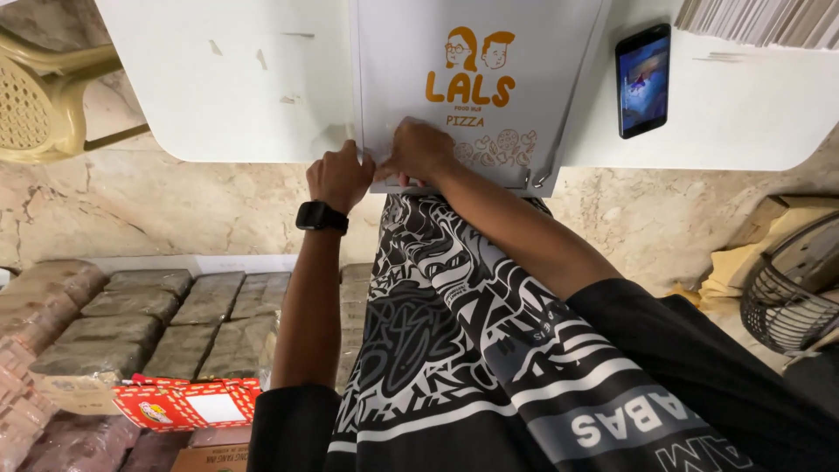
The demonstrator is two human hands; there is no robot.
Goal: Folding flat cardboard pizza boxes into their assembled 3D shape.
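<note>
The flat pizza box blank (476,79) is lying on the white counter (236,79), its near edge reaching the counter's front rim. It is pale grey card with orange printing and cartoon figures on the face.

Left hand (339,177) is resting at the box's near left corner, fingers curled under into a loose fist — whether this grip is pinching a flap of card cannot be told from this view. A black smartwatch (321,216) is sitting on that wrist.

Right hand (419,150) is pressing down on the near part of the box face, fingers bent and held close together, just beside the left hand; the two are touching or nearly so.

A phone (643,80) with a lit screen is lying on the counter just right of the box. A stack of flat card sheets (765,19) is sitting at the far right corner.

Off the counter — a tan plastic chair (44,100) at left, wrapped brown bundles (131,319) stacked below, a red printed carton (183,404) on them, a wire fan guard (791,288) at right.
</note>
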